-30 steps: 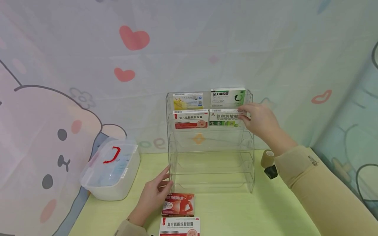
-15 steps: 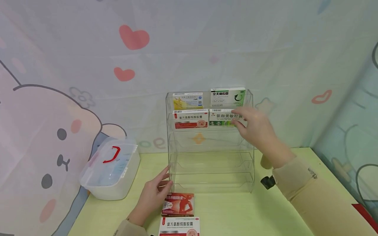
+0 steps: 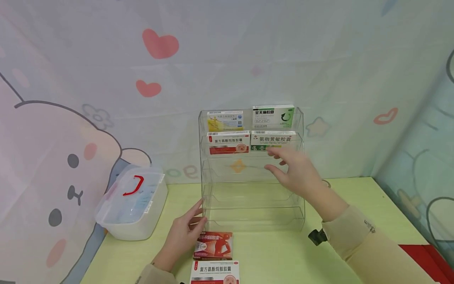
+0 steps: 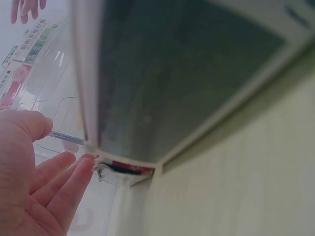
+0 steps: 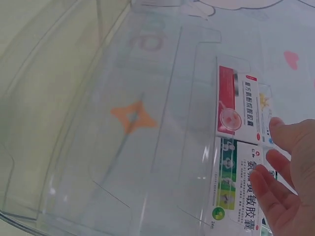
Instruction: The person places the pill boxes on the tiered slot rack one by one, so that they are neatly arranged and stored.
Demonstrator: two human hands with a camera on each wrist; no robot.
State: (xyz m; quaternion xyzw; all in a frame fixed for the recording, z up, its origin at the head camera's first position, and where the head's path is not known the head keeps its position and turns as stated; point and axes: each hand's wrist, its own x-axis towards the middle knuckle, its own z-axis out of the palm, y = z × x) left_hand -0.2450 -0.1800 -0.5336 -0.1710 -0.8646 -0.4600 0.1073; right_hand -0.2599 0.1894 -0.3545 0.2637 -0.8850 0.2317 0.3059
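A clear tiered display rack (image 3: 253, 201) stands on the table. My left hand (image 3: 182, 232) rests at its lower left edge, fingers extended; in the left wrist view the thumb (image 4: 42, 125) reaches the rack's edge. My right hand (image 3: 296, 169) hovers before the rack, thumb and fingers apart, holding nothing. Its fingertips overlap the lower part of a white-and-green medicine box (image 3: 273, 139) on the second tier. Beside that sits a white-and-red medicine box (image 3: 228, 144). The top tier bears a yellow-and-white box (image 3: 225, 121) and a green-and-white box (image 3: 273, 117).
Before the rack lie an orange-red medicine box (image 3: 214, 245) and another white-and-red box (image 3: 215, 272), cut off by the frame. A lidded white container (image 3: 133, 205) with a red handle stands at left. A red object (image 3: 422, 260) shows at right beyond my sleeve.
My right hand has come away from the right end of the white-and-green box, moving left and down. The left hand stays at the rack's edge.
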